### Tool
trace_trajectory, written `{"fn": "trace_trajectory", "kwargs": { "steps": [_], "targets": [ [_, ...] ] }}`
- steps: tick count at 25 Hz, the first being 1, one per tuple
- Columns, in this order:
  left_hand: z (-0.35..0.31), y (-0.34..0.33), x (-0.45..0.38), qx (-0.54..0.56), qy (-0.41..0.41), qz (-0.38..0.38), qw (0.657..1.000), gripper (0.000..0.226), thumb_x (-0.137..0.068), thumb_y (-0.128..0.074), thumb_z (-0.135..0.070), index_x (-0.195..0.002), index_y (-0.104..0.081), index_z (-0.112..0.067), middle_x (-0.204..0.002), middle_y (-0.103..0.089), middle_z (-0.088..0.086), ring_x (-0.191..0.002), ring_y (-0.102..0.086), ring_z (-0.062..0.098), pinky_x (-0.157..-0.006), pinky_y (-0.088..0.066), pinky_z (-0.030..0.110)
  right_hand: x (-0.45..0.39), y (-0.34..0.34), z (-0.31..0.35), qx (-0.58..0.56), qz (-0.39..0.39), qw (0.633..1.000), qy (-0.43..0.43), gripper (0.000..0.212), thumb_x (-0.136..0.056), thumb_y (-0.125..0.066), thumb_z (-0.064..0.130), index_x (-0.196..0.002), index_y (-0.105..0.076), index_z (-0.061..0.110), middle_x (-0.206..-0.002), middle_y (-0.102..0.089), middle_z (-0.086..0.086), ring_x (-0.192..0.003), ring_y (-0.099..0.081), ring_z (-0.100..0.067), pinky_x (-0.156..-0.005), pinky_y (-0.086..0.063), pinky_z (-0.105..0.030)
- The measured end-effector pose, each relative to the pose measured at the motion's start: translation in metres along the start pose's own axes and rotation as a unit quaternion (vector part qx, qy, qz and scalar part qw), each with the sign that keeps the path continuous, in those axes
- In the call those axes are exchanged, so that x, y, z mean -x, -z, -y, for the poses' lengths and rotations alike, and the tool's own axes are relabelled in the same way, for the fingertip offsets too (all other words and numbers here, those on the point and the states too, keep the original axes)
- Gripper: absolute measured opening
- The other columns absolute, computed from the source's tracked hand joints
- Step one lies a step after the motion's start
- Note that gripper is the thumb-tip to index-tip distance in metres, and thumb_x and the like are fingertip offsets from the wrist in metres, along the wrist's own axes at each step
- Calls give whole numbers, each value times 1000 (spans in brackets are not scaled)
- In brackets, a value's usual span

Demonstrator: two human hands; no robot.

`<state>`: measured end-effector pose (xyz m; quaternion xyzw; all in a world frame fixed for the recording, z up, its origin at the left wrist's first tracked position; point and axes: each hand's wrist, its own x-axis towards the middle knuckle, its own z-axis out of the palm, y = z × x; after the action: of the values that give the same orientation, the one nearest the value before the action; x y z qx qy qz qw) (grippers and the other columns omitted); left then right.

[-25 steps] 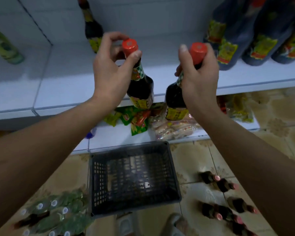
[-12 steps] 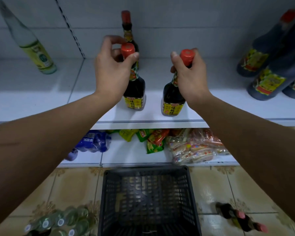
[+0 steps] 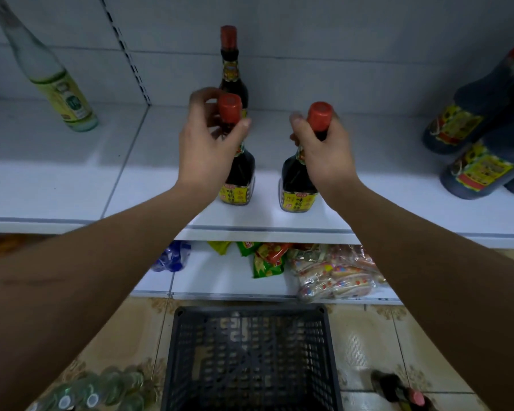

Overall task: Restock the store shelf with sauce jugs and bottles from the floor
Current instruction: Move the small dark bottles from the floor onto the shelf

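Sauce bottles, two of them, stand upright near the front edge of the white shelf (image 3: 149, 185); the left hand (image 3: 207, 143) curls loosely around the neck of the left bottle (image 3: 240, 176), thumb and fingers near its red cap; the right hand (image 3: 324, 152) grips the neck of the right bottle (image 3: 297, 185); both arms reach forward. A third bottle (image 3: 230, 75) stands behind; big dark jugs (image 3: 481, 137) stand at right.

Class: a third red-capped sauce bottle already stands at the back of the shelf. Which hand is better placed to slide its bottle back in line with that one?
Left. The left hand holds its bottle directly in front of the rear bottle; the right hand grips its bottle off to the side, so it would probably need a sideways move.
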<state>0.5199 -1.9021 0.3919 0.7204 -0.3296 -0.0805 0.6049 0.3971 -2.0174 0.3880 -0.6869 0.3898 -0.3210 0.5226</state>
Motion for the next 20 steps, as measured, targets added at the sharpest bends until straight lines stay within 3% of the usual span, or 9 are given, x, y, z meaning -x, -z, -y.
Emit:
{"fn": "trace_trajectory", "kwargs": {
  "steps": [2, 4, 7, 9, 13, 16, 20],
  "targets": [
    [14, -3, 2, -25, 50, 36, 998, 65, -83, -77, -31, -136, -40, -25, -121, -58, -11, -110, -57, 1, -95, -46, 19, 1, 4, -5, 22, 21, 999, -20, 31, -89, -68, 41, -101, -55, 16, -88, -63, -6, -83, -61, -21, -78, -48, -33],
    [30, -3, 3, -31, 110, 68, 991, 69, -80, -79, -33, -137, -40, -29, -128, -55, -9, -114, -57, 10, -97, -46, 27, 3, 9, -22, 44, 59, 997, -31, 35, -80, -77, 33, -102, -51, 27, -88, -61, 1, -89, -64, -23, -86, -54, -41],
    [47, -10, 4, -24, 147, 83, 985, 35, -84, -75, -23, -113, -56, -23, -104, -66, -4, -91, -63, 11, -85, -51, 30, 10, 12, -47, 101, 97, 990, -32, 44, -72, -78, 25, -106, -50, 26, -109, -62, -11, -99, -65, -28, -92, -53, -50],
    [49, -17, 3, -18, 147, 64, 987, 19, -83, -72, -16, -95, -58, -22, -88, -67, -2, -78, -62, 13, -75, -51, 28, 5, 10, -52, 94, 92, 991, -29, 44, -70, -77, 27, -104, -50, 25, -111, -62, -13, -100, -65, -29, -91, -53, -49],
    [47, -23, -16, -8, 163, 26, 986, 27, -78, -70, -10, -94, -54, -25, -76, -61, -6, -66, -57, 8, -60, -48, 17, -20, -2, -46, 82, 85, 993, -18, 36, -80, -74, 10, -103, -48, 19, -104, -63, -10, -94, -64, -26, -84, -53, -41],
    [48, -25, -30, -16, 160, 24, 987, 29, -75, -70, -8, -94, -53, -25, -72, -61, -7, -59, -58, 3, -55, -48, 15, -39, -12, -44, 108, 73, 991, -14, 37, -84, -73, 13, -112, -48, 14, -103, -61, -6, -94, -60, -24, -82, -48, -33],
    [57, -27, -42, -7, 141, -11, 990, 30, -76, -69, -7, -92, -54, -27, -71, -61, -11, -52, -58, -7, -54, -47, 11, -68, -26, -43, 118, 69, 990, -26, 48, -85, -74, 19, -125, -47, 13, -114, -62, -7, -103, -59, -24, -89, -47, -34]
  ]
}}
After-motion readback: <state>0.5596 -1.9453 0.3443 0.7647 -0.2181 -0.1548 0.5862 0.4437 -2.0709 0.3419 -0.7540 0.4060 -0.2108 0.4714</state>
